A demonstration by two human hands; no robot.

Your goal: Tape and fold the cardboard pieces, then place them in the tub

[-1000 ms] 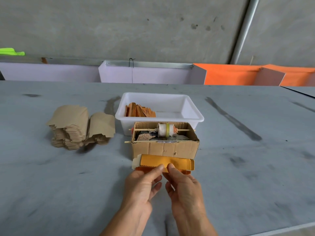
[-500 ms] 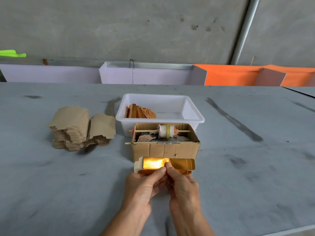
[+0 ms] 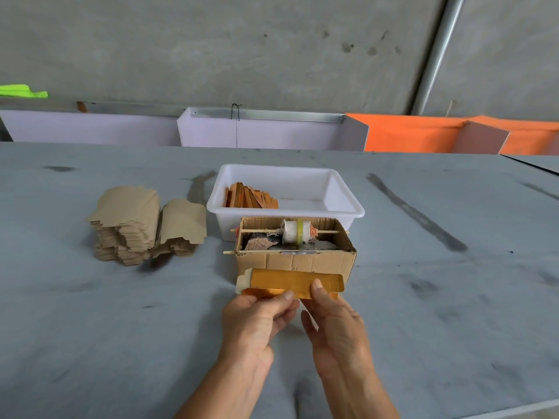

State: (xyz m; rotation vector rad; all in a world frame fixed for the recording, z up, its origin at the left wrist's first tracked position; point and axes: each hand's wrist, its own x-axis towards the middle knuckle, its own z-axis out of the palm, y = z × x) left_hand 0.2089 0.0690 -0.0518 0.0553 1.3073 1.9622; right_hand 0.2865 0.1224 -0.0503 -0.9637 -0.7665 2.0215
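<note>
A folded gold-orange cardboard piece (image 3: 290, 282) lies flat in front of a small brown box. My left hand (image 3: 257, 322) pinches its near edge between thumb and fingers. My right hand (image 3: 332, 322) presses its thumb on the piece's top, right of the middle. The brown cardboard box (image 3: 295, 260) holds a roll of tape (image 3: 298, 230) on a wooden stick. Behind it stands the white tub (image 3: 344, 204) with several folded orange pieces (image 3: 249, 198) leaning at its left side. Two stacks of flat tan cardboard pieces (image 3: 142, 225) lie to the left.
The grey table (image 3: 438, 297) stretches wide on both sides, with its near edge at the lower right. White and orange panels (image 3: 408, 133) line the far edge below a concrete wall.
My right thumb has slid right along the top of the gold piece, away from my left thumb. The piece lies flatter than before.
</note>
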